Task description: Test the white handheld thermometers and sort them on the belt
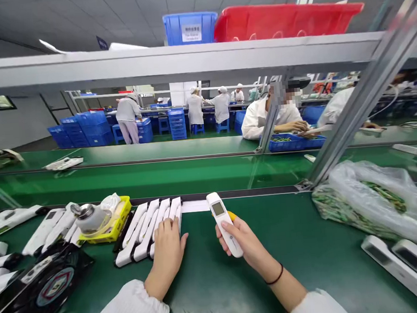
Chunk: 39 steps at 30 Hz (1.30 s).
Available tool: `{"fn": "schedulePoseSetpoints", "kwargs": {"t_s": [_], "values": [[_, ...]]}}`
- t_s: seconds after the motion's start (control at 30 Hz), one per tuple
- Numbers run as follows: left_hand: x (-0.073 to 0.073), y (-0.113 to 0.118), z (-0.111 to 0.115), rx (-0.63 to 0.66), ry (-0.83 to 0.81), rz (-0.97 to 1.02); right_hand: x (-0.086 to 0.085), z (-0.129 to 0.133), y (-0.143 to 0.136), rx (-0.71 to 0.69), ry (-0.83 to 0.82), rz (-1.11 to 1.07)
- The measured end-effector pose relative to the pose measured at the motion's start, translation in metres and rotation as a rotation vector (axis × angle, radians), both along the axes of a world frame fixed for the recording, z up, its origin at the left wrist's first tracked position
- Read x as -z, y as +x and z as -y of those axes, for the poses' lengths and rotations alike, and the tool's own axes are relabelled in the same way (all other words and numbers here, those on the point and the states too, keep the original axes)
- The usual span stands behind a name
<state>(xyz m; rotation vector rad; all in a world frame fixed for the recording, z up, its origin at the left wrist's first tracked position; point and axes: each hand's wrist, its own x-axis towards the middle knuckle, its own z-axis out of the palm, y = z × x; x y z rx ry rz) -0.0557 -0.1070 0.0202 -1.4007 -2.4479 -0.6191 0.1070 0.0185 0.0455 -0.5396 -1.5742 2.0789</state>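
Note:
My right hand (243,238) is closed around a white handheld thermometer (224,224), which tilts with its small grey screen facing up. A yellow covering shows on one of that hand's fingers. On the left, a row of white thermometer bodies (142,233) with black ends lies side by side on the green bench. My left hand (168,243) rests over the right end of this row, fingertips on the pieces and thumb spread away. Whether its fingertips grip any one piece is hidden.
Left stands a yellow tray (121,220) with a metal-topped bottle (91,218). More white housings and a black round item (55,287) lie nearby. To the right are a plastic bag (380,195) of green parts and further devices (404,266). A co-worker (259,118) sits opposite, behind a metal post.

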Motion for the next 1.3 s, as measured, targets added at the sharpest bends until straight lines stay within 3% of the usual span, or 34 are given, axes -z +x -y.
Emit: {"fn": "schedulePoseSetpoints", "kwargs": {"t_s": [0.23,0.43,0.6,0.7,0.8,0.9,1.0,1.13,1.3], "values": [[0.011,0.006,0.003,0.016,-0.057,-0.039,0.015,-0.003,0.008,0.112,-0.134,0.038],[0.013,0.009,0.005,0.047,0.002,-0.026,0.021,-0.004,0.007,0.165,-0.267,0.063],[0.004,0.018,0.007,0.224,0.115,0.034,0.018,-0.005,0.008,0.163,-0.450,0.037],[0.004,0.025,0.007,0.351,0.188,0.304,0.019,-0.006,0.008,0.149,-0.473,0.066],[0.009,0.032,0.006,0.403,0.244,0.706,0.022,-0.002,0.007,0.154,-0.348,0.086],[0.015,0.034,0.004,0.411,0.285,0.887,0.025,0.010,0.004,0.125,-0.160,0.120],[0.015,0.037,0.004,0.489,0.383,1.080,0.028,0.028,0.002,-0.017,-0.115,0.114],[0.008,0.041,0.009,0.594,0.456,1.220,0.028,0.044,0.005,-0.253,-0.120,0.075],[0.002,0.044,0.012,0.601,0.430,1.252,0.026,0.046,0.011,-0.320,-0.091,0.044]]}}
